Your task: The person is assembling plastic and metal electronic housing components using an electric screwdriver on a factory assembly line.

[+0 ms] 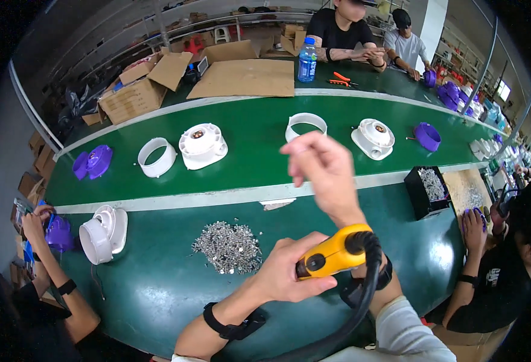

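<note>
My left hand is wrapped round a yellow corded electric screwdriver, whose thick black cable runs down toward me; its tip is hidden. Stretched out above the near edge of the green belt, my right hand has its fingers loosely bent and apart, with nothing visible in them. Just beyond it lies a white plastic ring, partly covered by the hand; whether they touch I cannot tell. A heap of small metal screws lies on the green table, left of the screwdriver.
On the belt stand white housings, another white ring and purple parts. A white assembly stands at left, a black screw bin at right. Co-workers sit on both sides and opposite.
</note>
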`<state>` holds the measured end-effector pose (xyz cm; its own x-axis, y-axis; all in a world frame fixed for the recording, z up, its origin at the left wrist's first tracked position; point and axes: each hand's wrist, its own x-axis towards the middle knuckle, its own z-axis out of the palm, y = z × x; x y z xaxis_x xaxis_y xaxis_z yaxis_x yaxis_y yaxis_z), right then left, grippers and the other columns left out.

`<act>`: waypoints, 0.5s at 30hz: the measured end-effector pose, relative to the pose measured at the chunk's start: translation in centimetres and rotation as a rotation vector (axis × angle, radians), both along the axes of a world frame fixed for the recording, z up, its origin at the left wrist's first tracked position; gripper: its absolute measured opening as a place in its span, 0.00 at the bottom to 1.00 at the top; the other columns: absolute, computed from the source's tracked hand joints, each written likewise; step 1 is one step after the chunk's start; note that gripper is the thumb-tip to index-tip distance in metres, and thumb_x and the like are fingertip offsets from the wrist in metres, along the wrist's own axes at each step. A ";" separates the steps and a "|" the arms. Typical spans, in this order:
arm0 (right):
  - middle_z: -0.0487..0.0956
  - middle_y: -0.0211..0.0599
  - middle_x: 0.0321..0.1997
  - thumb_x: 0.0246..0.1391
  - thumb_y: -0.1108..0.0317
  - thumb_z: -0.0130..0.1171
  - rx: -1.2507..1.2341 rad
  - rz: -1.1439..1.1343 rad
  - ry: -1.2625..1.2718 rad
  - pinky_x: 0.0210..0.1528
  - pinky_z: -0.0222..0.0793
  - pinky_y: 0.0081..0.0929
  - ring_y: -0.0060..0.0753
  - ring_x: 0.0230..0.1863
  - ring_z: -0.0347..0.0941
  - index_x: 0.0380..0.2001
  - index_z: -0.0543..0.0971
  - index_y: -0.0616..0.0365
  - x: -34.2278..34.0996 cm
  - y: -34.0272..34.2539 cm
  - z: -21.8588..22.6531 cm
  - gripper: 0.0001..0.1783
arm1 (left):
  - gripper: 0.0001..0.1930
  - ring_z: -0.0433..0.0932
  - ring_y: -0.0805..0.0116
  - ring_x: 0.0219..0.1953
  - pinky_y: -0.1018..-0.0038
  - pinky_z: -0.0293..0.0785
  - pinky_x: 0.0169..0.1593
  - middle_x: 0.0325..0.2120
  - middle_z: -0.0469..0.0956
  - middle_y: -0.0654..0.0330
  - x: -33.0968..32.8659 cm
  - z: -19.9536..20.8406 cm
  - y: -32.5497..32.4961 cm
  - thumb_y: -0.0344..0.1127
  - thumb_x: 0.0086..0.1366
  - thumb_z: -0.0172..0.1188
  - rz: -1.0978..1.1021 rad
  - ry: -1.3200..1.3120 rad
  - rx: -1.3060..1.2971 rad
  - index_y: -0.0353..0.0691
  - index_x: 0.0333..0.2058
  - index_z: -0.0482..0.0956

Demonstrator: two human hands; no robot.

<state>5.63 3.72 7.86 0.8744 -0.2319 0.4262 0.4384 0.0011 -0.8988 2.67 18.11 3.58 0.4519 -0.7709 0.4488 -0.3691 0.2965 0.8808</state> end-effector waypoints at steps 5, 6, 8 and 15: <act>0.76 0.36 0.24 0.53 0.68 0.53 -0.634 0.035 -0.016 0.26 0.70 0.27 0.28 0.26 0.74 0.32 0.76 0.58 6.5 2.0 -5.0 0.06 | 0.20 0.70 0.72 0.16 0.77 0.64 0.23 0.15 0.69 0.61 0.1 0.0 -0.9 0.41 0.49 0.65 -0.116 0.198 -0.013 0.35 0.37 0.73; 0.77 0.39 0.26 0.51 0.67 0.53 -0.793 0.074 -0.023 0.28 0.71 0.32 0.35 0.28 0.75 0.31 0.77 0.58 7.5 2.7 -5.8 0.07 | 0.20 0.70 0.73 0.17 0.78 0.65 0.23 0.16 0.70 0.62 0.6 -1.0 -0.5 0.42 0.49 0.64 -0.130 0.231 0.009 0.35 0.38 0.73; 0.77 0.45 0.32 0.45 0.66 0.51 -1.195 0.199 0.051 0.33 0.73 0.42 0.49 0.34 0.75 0.29 0.76 0.57 9.8 5.1 -6.9 0.09 | 0.24 0.71 0.77 0.20 0.80 0.66 0.25 0.18 0.73 0.65 -0.2 -1.6 -0.2 0.47 0.50 0.64 -0.101 0.711 -0.019 0.35 0.39 0.74; 0.75 0.39 0.33 0.38 0.64 0.56 -1.279 0.234 -0.378 0.38 0.70 0.41 0.42 0.36 0.77 0.23 0.78 0.55 18.9 12.1 -15.0 0.08 | 0.43 0.71 0.72 0.14 0.80 0.67 0.19 0.13 0.71 0.59 1.0 -2.0 0.6 0.70 0.41 0.62 -0.068 0.622 -0.013 0.28 0.36 0.71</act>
<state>24.52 15.84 -7.16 0.6208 0.6417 0.4504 0.7615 -0.6301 -0.1518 3.63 18.69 1.53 0.5814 -0.8036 0.1272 0.2318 0.3134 0.9209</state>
